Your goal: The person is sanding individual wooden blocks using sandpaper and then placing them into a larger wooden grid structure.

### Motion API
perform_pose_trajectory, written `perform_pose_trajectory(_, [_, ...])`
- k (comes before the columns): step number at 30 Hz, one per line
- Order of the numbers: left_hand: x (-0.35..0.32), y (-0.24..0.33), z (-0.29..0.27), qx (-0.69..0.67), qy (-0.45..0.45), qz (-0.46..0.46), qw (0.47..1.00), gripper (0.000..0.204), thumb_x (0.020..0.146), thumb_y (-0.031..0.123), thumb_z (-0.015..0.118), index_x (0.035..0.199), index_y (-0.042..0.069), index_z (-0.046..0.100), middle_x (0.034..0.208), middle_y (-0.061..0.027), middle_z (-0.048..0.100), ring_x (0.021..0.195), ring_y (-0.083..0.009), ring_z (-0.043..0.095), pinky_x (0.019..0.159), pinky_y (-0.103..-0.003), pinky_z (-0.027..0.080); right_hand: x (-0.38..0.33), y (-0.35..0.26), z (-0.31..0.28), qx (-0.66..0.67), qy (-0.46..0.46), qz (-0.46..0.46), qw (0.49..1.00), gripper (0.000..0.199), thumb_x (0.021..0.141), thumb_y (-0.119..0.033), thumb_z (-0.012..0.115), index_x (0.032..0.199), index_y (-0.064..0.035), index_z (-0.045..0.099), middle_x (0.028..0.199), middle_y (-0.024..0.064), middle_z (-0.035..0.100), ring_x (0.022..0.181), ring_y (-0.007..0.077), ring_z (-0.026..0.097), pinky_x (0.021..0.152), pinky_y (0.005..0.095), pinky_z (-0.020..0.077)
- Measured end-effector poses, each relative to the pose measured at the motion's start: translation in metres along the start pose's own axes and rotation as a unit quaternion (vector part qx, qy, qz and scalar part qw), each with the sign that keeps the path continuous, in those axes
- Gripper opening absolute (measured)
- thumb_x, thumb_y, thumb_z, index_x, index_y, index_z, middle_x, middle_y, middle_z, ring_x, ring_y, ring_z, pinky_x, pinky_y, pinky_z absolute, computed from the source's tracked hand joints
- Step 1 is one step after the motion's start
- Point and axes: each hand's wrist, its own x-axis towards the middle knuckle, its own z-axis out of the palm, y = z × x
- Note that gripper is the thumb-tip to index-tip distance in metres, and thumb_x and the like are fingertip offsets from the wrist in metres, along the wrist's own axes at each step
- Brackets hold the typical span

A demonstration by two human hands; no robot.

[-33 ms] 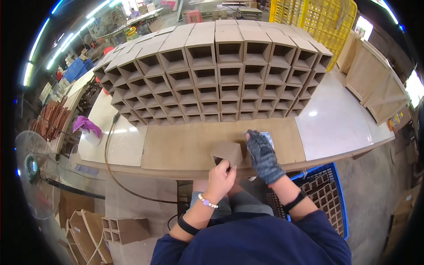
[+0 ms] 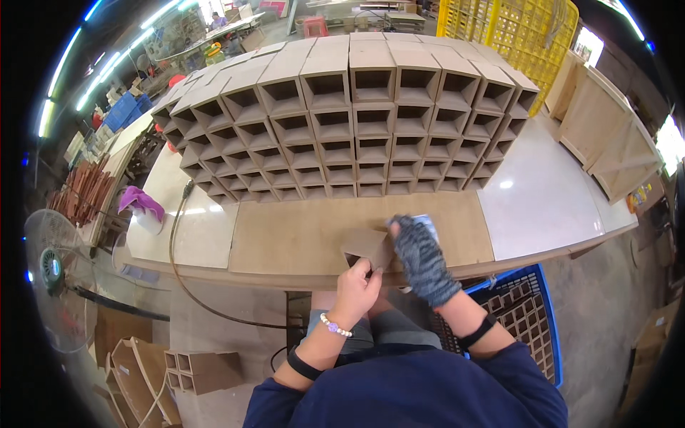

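Observation:
A small brown open-ended square box [image 2: 365, 243] rests at the front edge of the table, one open end facing me. My left hand [image 2: 359, 287], bare with a bead bracelet at the wrist, pinches its near edge between thumb and fingers. Just right of the box is my right hand [image 2: 421, 258], in a grey knitted glove, fingers closed. A flat pale bluish-white piece [image 2: 428, 225] sticks out beyond those fingers; its kind is not clear. Behind both hands, similar boxes [image 2: 335, 124] stand stacked in several rows, open ends toward me.
A blue crate [image 2: 554, 335] holding more boxes sits low at my right. On the table's left are a hose [image 2: 173, 239] and a purple cloth [image 2: 140, 202] over a white container. A fan [image 2: 51, 267] stands at far left; yellow crates [image 2: 510, 43] rise behind.
My right hand has shifted slightly left and toward me, along with the pale piece. The left hand and the box stay nearly in place.

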Motion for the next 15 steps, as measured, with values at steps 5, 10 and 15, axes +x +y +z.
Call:
perform_pose_trajectory(5, [-0.005, 0.005, -0.001, -0.061, 0.006, -0.003, 0.998, 0.020, 0.075, 0.011, 0.059, 0.064, 0.001, 0.045, 0.053, -0.0164, 0.048, 0.047, -0.0301, 0.048, 0.045, -0.035, 0.038, 0.021, -0.005, -0.009, 0.104, -0.156, 0.149, 0.971, 0.023, 0.084, -0.011, 0.041, 0.100, 0.0008, 0.052, 0.102, 0.0162, 0.056, 0.094, 0.0298, 0.054, 0.085, 0.0390, 0.0405])
perform_pose_trajectory(10, [-0.004, -0.005, -0.001, -0.044, -0.014, -0.005, 0.999, 0.020, 0.076, 0.011, 0.059, 0.065, 0.001, 0.046, 0.055, -0.0154, 0.049, 0.047, -0.0267, 0.048, 0.046, -0.034, 0.039, 0.002, -0.012, -0.007, 0.017, 0.029, -0.067, 0.997, 0.021, 0.082, -0.011, 0.042, 0.095, 0.0019, 0.052, 0.094, 0.0168, 0.056, 0.089, 0.0325, 0.054, 0.081, 0.0368, 0.0423])
perform_pose_trajectory(15, [-0.007, -0.008, 0.003, -0.084, -0.009, -0.023, 0.996, 0.019, 0.076, 0.012, 0.059, 0.065, 0.001, 0.047, 0.055, -0.0156, 0.050, 0.048, -0.0277, 0.049, 0.046, -0.034, 0.039, -0.007, 0.029, 0.026, 0.006, 0.064, -0.032, 0.997, 0.031, 0.078, -0.008, 0.046, 0.107, 0.0007, 0.051, 0.099, 0.0183, 0.056, 0.095, 0.0294, 0.053, 0.088, 0.0377, 0.0383])
